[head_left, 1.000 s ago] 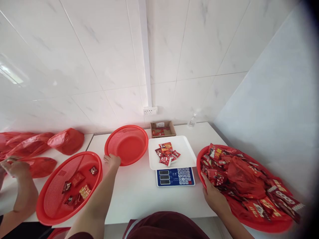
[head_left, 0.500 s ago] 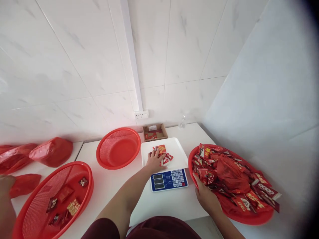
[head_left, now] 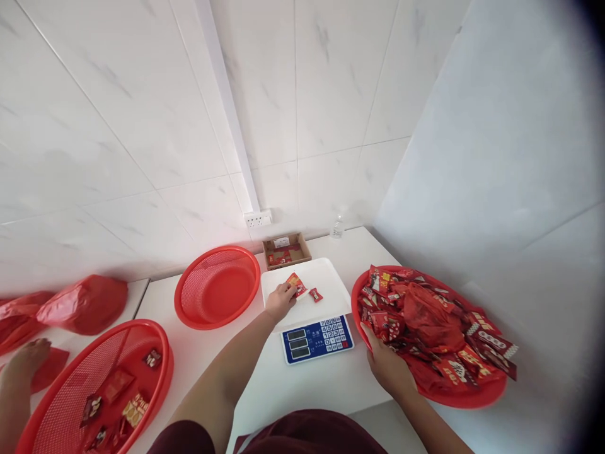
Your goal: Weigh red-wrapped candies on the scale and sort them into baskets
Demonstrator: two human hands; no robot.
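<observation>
My left hand point(head_left: 280, 302) is over the white pan point(head_left: 331, 277) of a digital scale point(head_left: 317, 339), with its fingers closed on a red snack packet point(head_left: 295, 284); the fingers partly hide it. A small red packet point(head_left: 315, 294) lies loose on the pan beside that hand. With my right hand point(head_left: 390, 369) I grip the near-left rim of a red plastic basket point(head_left: 484, 403). This basket is heaped with red and dark-red snack packets point(head_left: 385, 325) and has a crumpled red plastic bag point(head_left: 430, 318) on top.
An empty red basket point(head_left: 182, 302) stands left of the scale, behind a larger one point(head_left: 165, 340) holding several packets. A cardboard box point(head_left: 302, 253), a clear bottle point(head_left: 337, 227) and a socket point(head_left: 258, 219) are at the back. Another person's hand point(head_left: 31, 359) touches red bags point(head_left: 89, 306) at far left.
My left hand has drawn toward me and left, its fingers now closed; fewer packets show on the pan. My right hand stays on the basket rim. The other person's hand is in clearer view.
</observation>
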